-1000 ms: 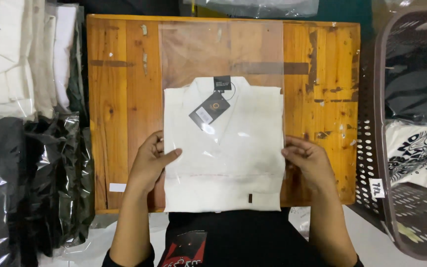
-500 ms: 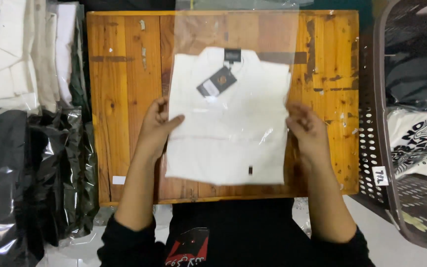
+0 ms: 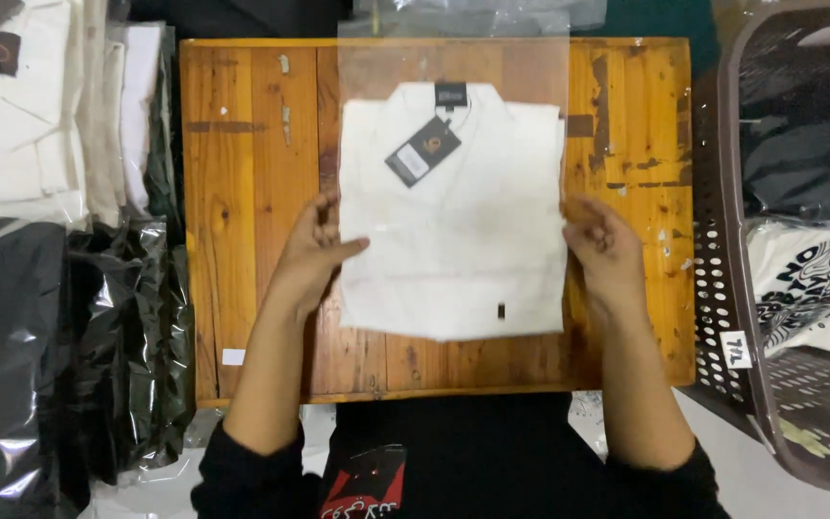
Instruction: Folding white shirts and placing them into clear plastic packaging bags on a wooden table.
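The left hand (image 3: 311, 252) pinches the left edge of a clear plastic bag (image 3: 453, 72), thumb lying on top of the folded white shirt (image 3: 453, 231) and the other fingers curled at the edge. The right hand (image 3: 605, 258) grips the bag's right edge the same way, fingers bent and closed on the film just beside the shirt. The shirt lies between the two hands, inside the bag, on the middle of the wooden worktop (image 3: 242, 192).

There is one shirt in hand, one bag around it, and one dark hang tag (image 3: 422, 152) lying tilted below the collar. A small dark label (image 3: 501, 310) sits near the hem. The collar points away from the person, the hem toward them, so the shirt's long axis runs front to back across the worktop. The open end of the bag reaches past the collar to the far edge.

To the left lie stacks of bagged garments: white ones (image 3: 12, 125) at the back, black ones (image 3: 40, 356) nearer. To the right stands a brown plastic laundry basket (image 3: 722, 288) holding a white printed shirt (image 3: 809, 288) in a bag.
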